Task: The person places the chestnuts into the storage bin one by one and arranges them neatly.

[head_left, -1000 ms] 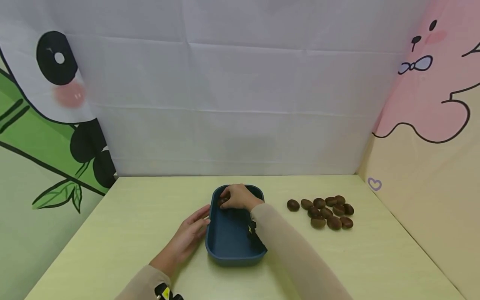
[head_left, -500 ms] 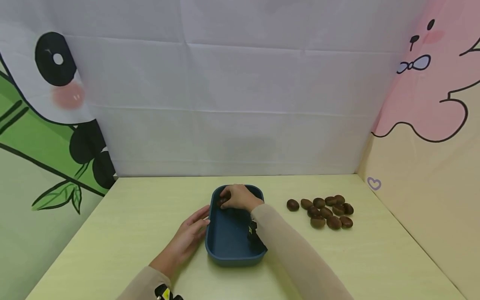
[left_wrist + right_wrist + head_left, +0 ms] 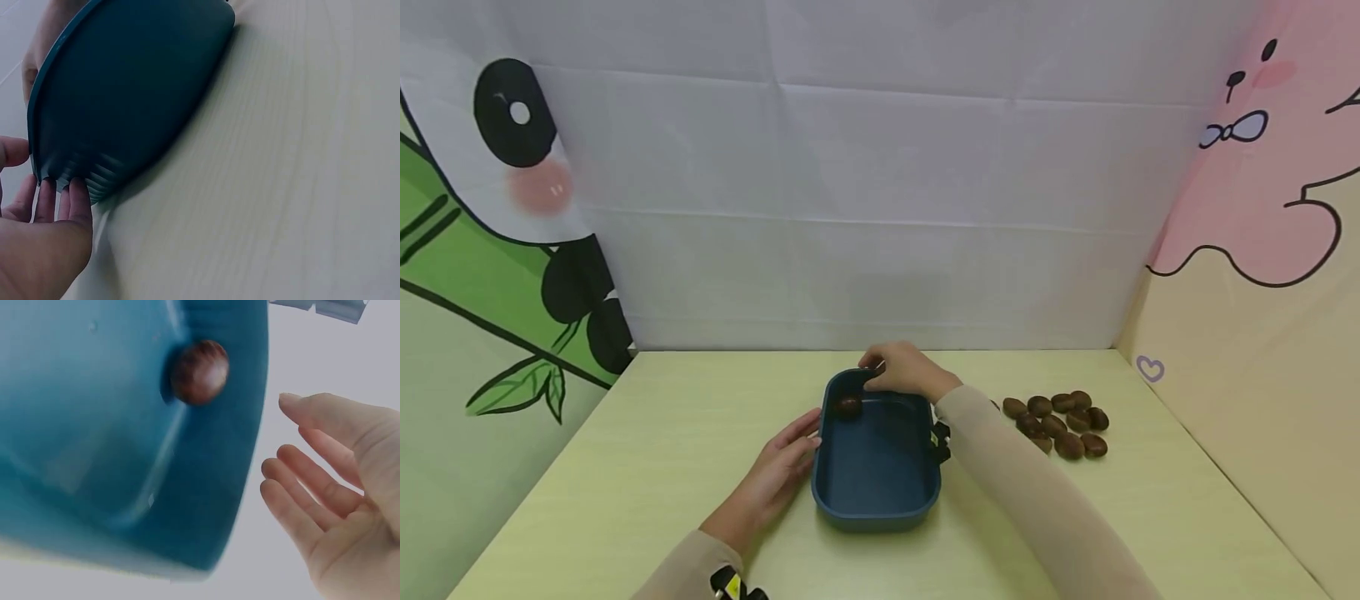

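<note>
A dark blue rectangular tray (image 3: 876,467) stands on the table. In its far left corner lies one brown chestnut (image 3: 848,407), which also shows in the right wrist view as a shiny nut (image 3: 200,372). My left hand (image 3: 767,479) is at the tray's left side; in the left wrist view its fingertips touch the ribbed outer wall (image 3: 94,178). Over the tray's far rim hovers my right hand (image 3: 910,371). Seen from the right wrist, its loosely bent fingers and thumb hold nothing and stay apart from the tray.
Several loose chestnuts (image 3: 1069,446) lie clustered to the right of the tray, partly covered by my right sleeve (image 3: 1022,492). A white sheet (image 3: 880,250) hangs along the table's far edge. Printed panels flank both sides.
My right hand has let go of the chestnut, which now sits in the tray's far left corner. That hand has risen and moved right and away. My left hand stays put.
</note>
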